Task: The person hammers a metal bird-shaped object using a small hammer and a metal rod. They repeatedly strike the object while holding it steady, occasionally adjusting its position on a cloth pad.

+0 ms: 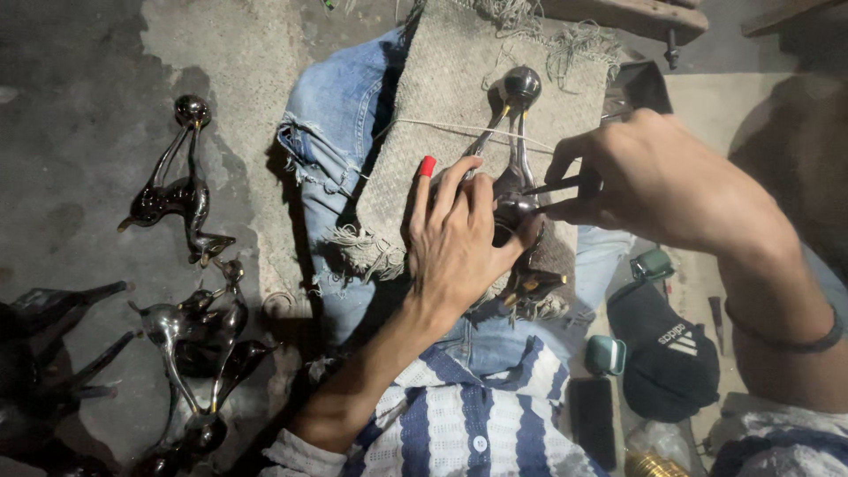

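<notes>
My left hand [459,234] grips a dark shiny metal bird figurine [515,132] and presses it down on a woven sack cloth [442,97] spread over my jeans-clad leg [340,115]. One fingertip of that hand has a red cap. My right hand [654,181] holds a thin dark tool [552,185] whose tip touches the figurine's body. The figurine's round head and long neck point away from me.
Several similar dark metal figurines lie on the concrete floor at left, one [181,190] standing apart, others [194,353] in a heap. At right lie a black cap [667,353], a small green case [606,355], a dark phone [594,420] and a brass piece [655,464].
</notes>
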